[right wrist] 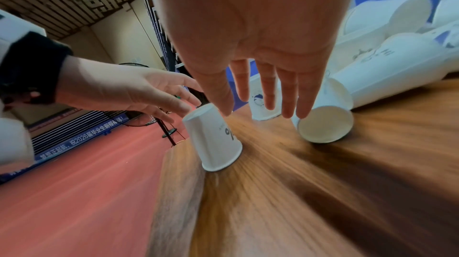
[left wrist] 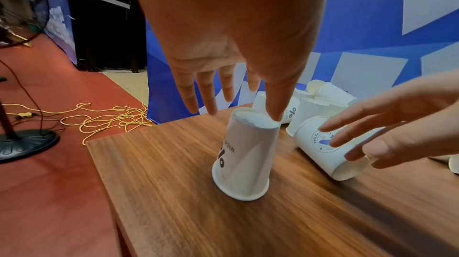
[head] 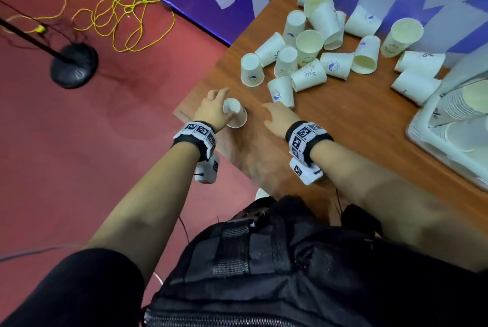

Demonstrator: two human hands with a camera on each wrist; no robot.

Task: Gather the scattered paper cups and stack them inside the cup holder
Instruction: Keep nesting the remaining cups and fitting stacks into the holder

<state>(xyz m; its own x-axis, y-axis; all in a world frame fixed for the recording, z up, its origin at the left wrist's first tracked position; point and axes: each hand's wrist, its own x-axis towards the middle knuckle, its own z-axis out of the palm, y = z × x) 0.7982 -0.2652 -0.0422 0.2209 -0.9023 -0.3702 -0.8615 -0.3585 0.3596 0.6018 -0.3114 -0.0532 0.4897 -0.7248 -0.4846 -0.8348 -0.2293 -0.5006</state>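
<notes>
An upside-down paper cup point(left wrist: 244, 155) is standing mouth-down, axis slightly tilted, on the wooden table point(left wrist: 273, 222) near its corner, red floor point(head: 92, 141) lying beyond. The left hand point(head: 212, 110) is touching its base with straight fingers. The right hand point(head: 280, 118) is hovering spread just beside, scattered cups point(head: 309, 75) lying past it.

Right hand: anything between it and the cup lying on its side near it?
Nothing visible. The right hand hangs open just above the cup lying on its side, fingertips by its rim. The left hand is at the upside-down cup, apart.
</notes>
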